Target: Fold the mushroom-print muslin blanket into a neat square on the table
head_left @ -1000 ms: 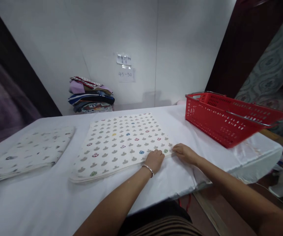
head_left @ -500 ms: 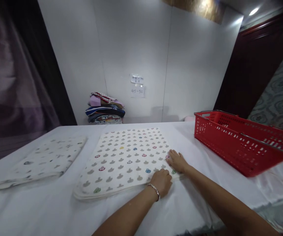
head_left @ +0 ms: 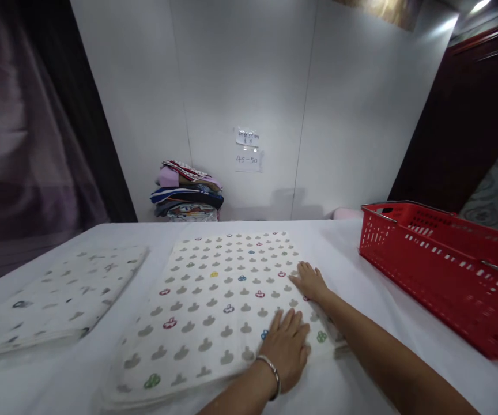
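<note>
A folded white cloth (head_left: 221,300) printed with grey and coloured mushroom-like shapes lies flat on the table in front of me. Wearing a silver bracelet, my left hand (head_left: 286,349) rests open and flat on its near right part, fingers pointing forward. Farther back, my right hand (head_left: 312,282) lies spread on the cloth's right edge. Neither hand grips anything. To the left is a second folded white cloth (head_left: 71,294) with a sparser dark print, apart from both hands.
A red plastic basket (head_left: 439,276) with metal handles stands on the white-covered table (head_left: 335,242) at the right. Behind the table is a stack of folded fabrics (head_left: 188,193) against the white wall, which bears paper signs (head_left: 248,158). Dark curtains (head_left: 37,132) hang at left.
My left hand has opened from curled fingers to lying flat on the cloth. My right hand stays at the right edge. The view has shifted, bringing the cloth closer.
</note>
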The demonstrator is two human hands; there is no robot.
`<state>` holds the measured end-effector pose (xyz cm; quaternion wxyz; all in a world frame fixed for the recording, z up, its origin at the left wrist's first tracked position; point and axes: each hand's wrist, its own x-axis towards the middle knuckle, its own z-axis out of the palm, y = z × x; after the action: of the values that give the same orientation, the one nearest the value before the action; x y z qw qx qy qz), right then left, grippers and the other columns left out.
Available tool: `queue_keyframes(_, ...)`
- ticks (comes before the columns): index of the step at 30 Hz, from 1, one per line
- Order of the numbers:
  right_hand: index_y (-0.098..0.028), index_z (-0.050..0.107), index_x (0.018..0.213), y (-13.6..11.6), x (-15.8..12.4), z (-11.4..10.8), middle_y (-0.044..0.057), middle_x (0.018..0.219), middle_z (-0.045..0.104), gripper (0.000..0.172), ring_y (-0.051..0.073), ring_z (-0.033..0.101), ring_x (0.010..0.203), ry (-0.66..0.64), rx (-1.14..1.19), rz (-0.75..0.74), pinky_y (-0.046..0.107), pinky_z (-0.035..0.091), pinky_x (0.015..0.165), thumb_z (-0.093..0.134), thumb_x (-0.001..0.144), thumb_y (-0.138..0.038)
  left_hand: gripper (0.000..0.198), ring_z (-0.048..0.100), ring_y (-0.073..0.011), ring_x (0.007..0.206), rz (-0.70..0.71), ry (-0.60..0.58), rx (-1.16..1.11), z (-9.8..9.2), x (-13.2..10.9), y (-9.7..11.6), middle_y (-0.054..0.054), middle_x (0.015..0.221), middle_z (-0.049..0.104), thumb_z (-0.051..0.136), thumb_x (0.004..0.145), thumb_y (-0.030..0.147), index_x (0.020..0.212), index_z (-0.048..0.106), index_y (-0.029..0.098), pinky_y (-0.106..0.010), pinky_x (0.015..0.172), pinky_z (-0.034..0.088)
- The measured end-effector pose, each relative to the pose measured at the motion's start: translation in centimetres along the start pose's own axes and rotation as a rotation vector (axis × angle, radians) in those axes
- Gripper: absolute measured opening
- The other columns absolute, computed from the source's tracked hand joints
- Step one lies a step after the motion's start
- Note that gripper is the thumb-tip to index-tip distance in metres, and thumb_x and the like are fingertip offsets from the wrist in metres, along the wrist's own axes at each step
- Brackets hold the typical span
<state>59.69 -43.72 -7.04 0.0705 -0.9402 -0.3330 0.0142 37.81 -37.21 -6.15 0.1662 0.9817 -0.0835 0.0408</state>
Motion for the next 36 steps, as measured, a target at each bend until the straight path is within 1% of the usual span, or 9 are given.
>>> queue_keyframes(5, -0.014, 0.03, 0.142, -1.2, 4.3, -0.6, 0.014, 0.151, 0.018, 0.066, 0.026, 0.01, 0.14, 0.015, -0.002, -0.072, 0.048, 0.013, 0.11, 0.025, 0.092, -0.057, 0.051, 0.017, -0.0247, 0.139, 0.0, -0.022, -0.043, 1.1, 0.5, -0.9, -0.005, 0.149, 0.027, 0.032, 0.091, 0.047, 0.139, 0.036, 0.031, -0.054, 0.115, 0.017)
queue_keyframes(10, -0.016, 0.03, 0.143, -1.4, 9.2, -0.4, 0.013, 0.151, 0.021, 0.066, 0.025, 0.014, 0.139, -0.055, 0.012, 0.008, 0.049, 0.015, 0.11, 0.024, 0.091, -0.057, 0.059, 0.017, -0.0267, 0.139, 0.038, -0.085, -0.098, 2.8, 1.1, -2.3, -0.005, 0.149, 0.023, 0.034, 0.088, 0.053, 0.143, 0.025, 0.037, -0.057, 0.114, 0.019)
queue_keyframes(13, -0.013, 0.028, 0.143, -1.2, 11.0, 0.1, 0.014, 0.151, 0.018, 0.07, 0.027, 0.011, 0.14, -0.048, 0.001, 0.025, 0.05, 0.011, 0.11, 0.024, 0.09, -0.059, 0.059, 0.019, -0.028, 0.137, 0.056, -0.081, -0.121, 3.6, 1.4, -2.9, -0.004, 0.149, 0.023, 0.032, 0.088, 0.053, 0.144, 0.016, 0.042, -0.059, 0.113, 0.023)
queue_keyframes(18, -0.012, 0.025, 0.145, -1.3, 14.2, 0.3, 0.012, 0.152, 0.015, 0.072, 0.025, 0.008, 0.14, -0.058, 0.016, 0.024, 0.048, 0.01, 0.111, 0.022, 0.09, -0.059, 0.059, 0.024, -0.0253, 0.135, 0.069, -0.046, -0.177, 5.0, 1.9, -3.4, 0.005, 0.146, 0.03, 0.025, 0.091, 0.043, 0.133, -0.013, 0.058, -0.062, 0.108, 0.033)
queue_keyframes(20, -0.014, 0.025, 0.144, -1.2, 15.4, 0.3, 0.012, 0.152, 0.016, 0.071, 0.026, 0.01, 0.14, -0.07, 0.026, 0.033, 0.05, 0.012, 0.11, 0.021, 0.09, -0.059, 0.06, 0.024, -0.0253, 0.134, 0.072, -0.059, -0.187, 5.4, 2.0, -3.6, 0.005, 0.146, 0.03, 0.024, 0.091, 0.042, 0.131, -0.017, 0.059, -0.063, 0.106, 0.034)
queue_keyframes(23, -0.013, 0.027, 0.144, -1.1, 16.1, 0.1, 0.013, 0.152, 0.015, 0.071, 0.027, 0.011, 0.14, -0.071, 0.033, 0.04, 0.053, 0.013, 0.109, 0.021, 0.09, -0.058, 0.059, 0.023, -0.0257, 0.135, 0.068, -0.07, -0.181, 5.5, 2.1, -3.6, 0.002, 0.146, 0.03, 0.024, 0.091, 0.043, 0.135, -0.014, 0.055, -0.063, 0.106, 0.033)
queue_keyframes(28, -0.016, 0.03, 0.142, -1.8, 13.1, -0.3, 0.012, 0.151, 0.019, 0.064, 0.027, 0.013, 0.139, -0.069, 0.017, 0.009, 0.053, 0.014, 0.109, 0.023, 0.091, -0.055, 0.062, 0.025, -0.028, 0.136, 0.07, 0.005, -0.104, 4.2, 1.5, -2.5, -0.005, 0.146, 0.03, 0.033, 0.087, 0.052, 0.145, 0.013, 0.041, -0.059, 0.11, 0.029)
queue_keyframes(32, -0.015, 0.028, 0.143, -1.3, 6.5, 0.3, 0.013, 0.151, 0.021, 0.062, 0.025, 0.013, 0.139, -0.054, -0.003, -0.154, 0.05, 0.015, 0.11, 0.025, 0.093, -0.052, 0.059, 0.023, -0.0261, 0.137, 0.042, 0.056, -0.043, 2.7, 0.7, -1.3, -0.008, 0.146, 0.032, 0.034, 0.087, 0.05, 0.142, 0.032, 0.03, -0.055, 0.113, 0.025)
queue_keyframes(36, -0.022, 0.033, 0.141, 1.4, -0.7, 1.6, 0.012, 0.149, 0.027, 0.055, 0.027, 0.019, 0.138, 0.007, -0.028, -0.287, 0.053, 0.019, 0.108, 0.031, 0.093, -0.048, 0.053, 0.023, -0.0262, 0.138, 0.014, 0.054, -0.03, 1.7, 0.5, -0.4, -0.01, 0.146, 0.034, 0.029, 0.091, 0.045, 0.138, 0.039, 0.024, -0.054, 0.114, 0.021)
